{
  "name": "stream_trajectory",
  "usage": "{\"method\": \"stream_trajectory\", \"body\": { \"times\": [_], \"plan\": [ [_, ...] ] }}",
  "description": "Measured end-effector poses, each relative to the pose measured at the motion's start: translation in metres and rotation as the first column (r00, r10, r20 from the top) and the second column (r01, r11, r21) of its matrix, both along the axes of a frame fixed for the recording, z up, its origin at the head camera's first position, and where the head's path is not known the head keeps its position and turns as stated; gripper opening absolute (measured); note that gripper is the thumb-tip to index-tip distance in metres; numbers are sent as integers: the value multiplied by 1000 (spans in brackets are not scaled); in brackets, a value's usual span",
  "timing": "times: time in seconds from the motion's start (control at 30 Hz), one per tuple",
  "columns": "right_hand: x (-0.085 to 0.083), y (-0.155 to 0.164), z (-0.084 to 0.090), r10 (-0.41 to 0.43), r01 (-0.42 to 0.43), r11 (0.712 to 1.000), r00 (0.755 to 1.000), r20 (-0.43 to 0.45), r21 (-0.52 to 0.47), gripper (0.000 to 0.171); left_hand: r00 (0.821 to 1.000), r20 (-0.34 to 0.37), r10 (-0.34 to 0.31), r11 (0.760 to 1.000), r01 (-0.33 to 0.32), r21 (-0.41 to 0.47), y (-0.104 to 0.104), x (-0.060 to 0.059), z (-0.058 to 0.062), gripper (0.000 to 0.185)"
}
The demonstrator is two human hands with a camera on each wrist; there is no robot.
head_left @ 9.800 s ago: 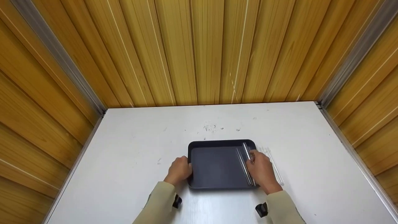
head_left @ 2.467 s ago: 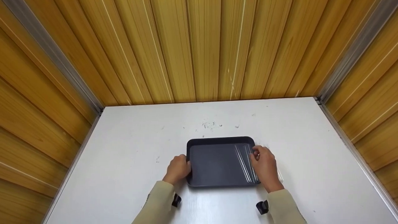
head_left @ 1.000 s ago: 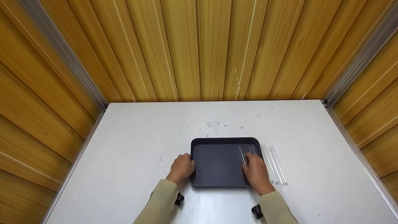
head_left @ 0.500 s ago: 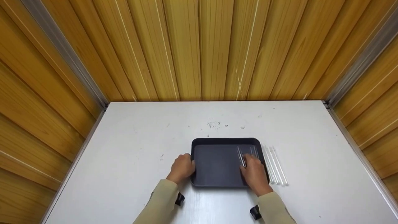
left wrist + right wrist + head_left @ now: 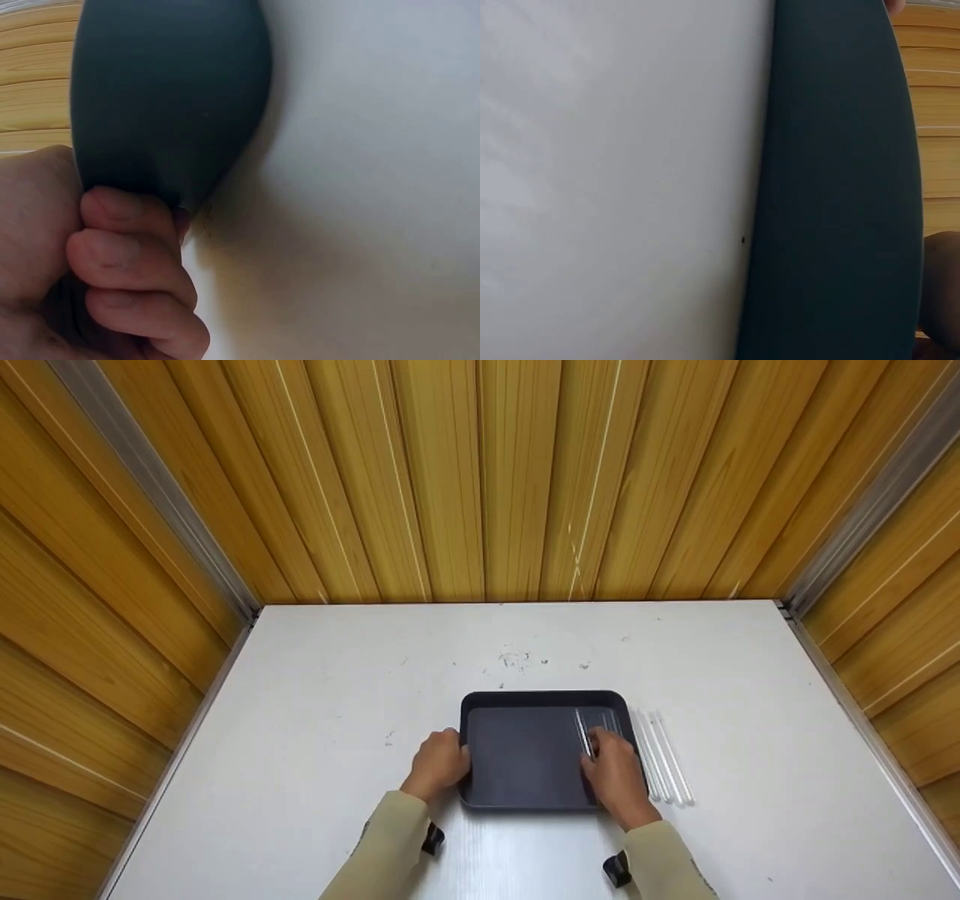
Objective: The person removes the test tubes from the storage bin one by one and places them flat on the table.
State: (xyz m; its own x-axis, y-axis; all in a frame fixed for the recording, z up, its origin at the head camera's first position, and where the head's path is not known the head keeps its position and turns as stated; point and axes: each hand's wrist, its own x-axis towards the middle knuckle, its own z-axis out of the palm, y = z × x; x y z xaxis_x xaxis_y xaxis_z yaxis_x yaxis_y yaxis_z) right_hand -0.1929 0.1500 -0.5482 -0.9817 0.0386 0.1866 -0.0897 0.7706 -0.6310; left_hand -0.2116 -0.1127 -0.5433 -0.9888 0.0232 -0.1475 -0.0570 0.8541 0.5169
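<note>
A black rectangular tray (image 5: 517, 757) sits on the white table (image 5: 315, 720) just in front of me. My left hand (image 5: 439, 765) grips its left rim; in the left wrist view the curled fingers (image 5: 127, 262) wrap under the tray's edge (image 5: 172, 97). My right hand (image 5: 615, 772) is inside the tray's right side, fingertips down on a thin clear rod (image 5: 581, 729), which it seems to pinch. More clear rods (image 5: 609, 720) lie beside it in the tray, partly hidden by the hand. The right wrist view shows only the tray's outer wall (image 5: 832, 187) and the table.
Three clear rods (image 5: 664, 765) lie side by side on the table just right of the tray. Wood-panelled walls (image 5: 487, 480) close in the table at the back and both sides. Small dark scuff marks (image 5: 517, 660) dot the table beyond the tray.
The right hand went from the tray's right rim into the tray, uncovering the rods on the table. Over the last half second it hardly moved. The left hand kept its grip.
</note>
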Motion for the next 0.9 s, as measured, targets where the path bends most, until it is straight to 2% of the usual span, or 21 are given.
{"method": "stream_trajectory", "body": {
  "times": [0.37, 0.67, 0.9],
  "plan": [
    [1, 2, 4, -27, 26, 999, 999, -22, -23, 30, 1000, -8, -10, 1000, 10, -1, -1, 1, 2, 20],
    [3, 5, 11, -52, 52, 998, 999, -2, -23, 34, 1000, -15, -25, 1000, 25, -3, 0, 2, 1, 21],
    [2, 8, 14, -64, 63, 998, 998, -27, -28, 32, 1000, -16, -17, 1000, 17, -1, 0, 2, 1, 19]
  ]
}}
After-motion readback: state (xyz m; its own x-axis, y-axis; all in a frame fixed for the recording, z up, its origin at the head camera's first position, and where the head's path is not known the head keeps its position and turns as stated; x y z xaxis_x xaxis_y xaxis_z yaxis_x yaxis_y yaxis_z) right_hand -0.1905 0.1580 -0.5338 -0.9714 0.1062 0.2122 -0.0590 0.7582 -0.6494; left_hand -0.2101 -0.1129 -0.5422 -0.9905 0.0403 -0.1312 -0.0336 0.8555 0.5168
